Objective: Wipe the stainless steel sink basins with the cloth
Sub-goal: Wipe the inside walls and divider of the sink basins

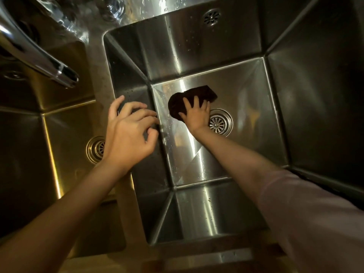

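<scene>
Right hand (197,113): fingers spread flat, pressing the dark cloth (189,99) onto the right basin (246,107) floor, just beside the drain (218,123).
Left hand (128,131): loosely curled, empty, above the divider (102,95) between basins.

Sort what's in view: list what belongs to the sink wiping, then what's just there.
Job: dark cloth; right hand pressing it; right basin; left basin.
Just there: faucet spout; left hand holding nothing; overflow grille.

Cloth (192,101) in basin (246,99), beside drain (219,123)
</scene>
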